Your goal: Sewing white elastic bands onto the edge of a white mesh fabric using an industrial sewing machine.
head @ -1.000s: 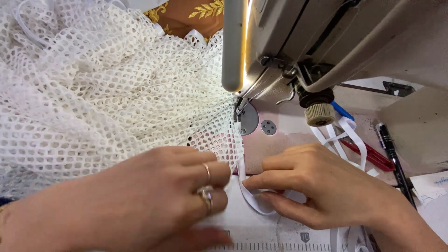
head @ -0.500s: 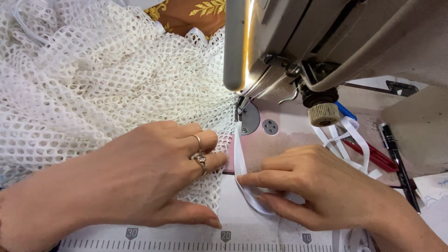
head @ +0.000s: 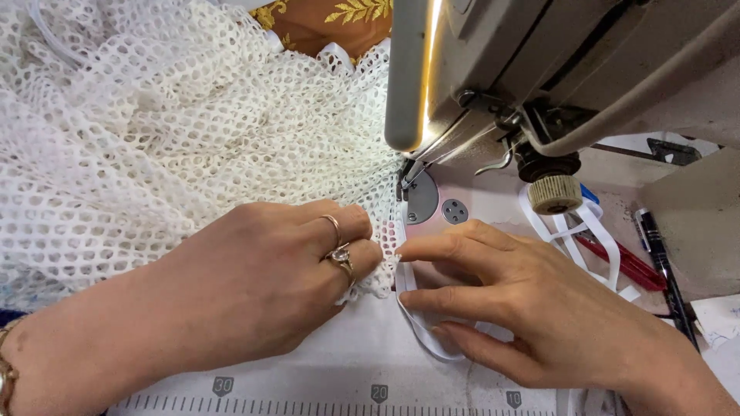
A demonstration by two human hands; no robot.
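The white mesh cloth [head: 169,139] is spread over the left half of the sewing table [head: 324,362], its edge drawn up to the presser foot [head: 406,179] of the sewing machine [head: 555,69]. The left hand [head: 262,285] is laid flat on the cloth's near edge, fingers curled loosely and pressing it down rather than gripping; two rings are worn on it. A narrow white strap [head: 420,331] is looped on the table just beside the cloth's edge and is pinned under the fingertips of the right hand [head: 524,308], which is held flat and half open. Whether the strap is pinched between thumb and finger cannot be told, as the thumb is mostly hidden. More strap [head: 586,231] is piled by the machine's knob, and a black pen [head: 663,262] lies near the table's right edge. A ruler scale [head: 308,400] is printed along the near edge.
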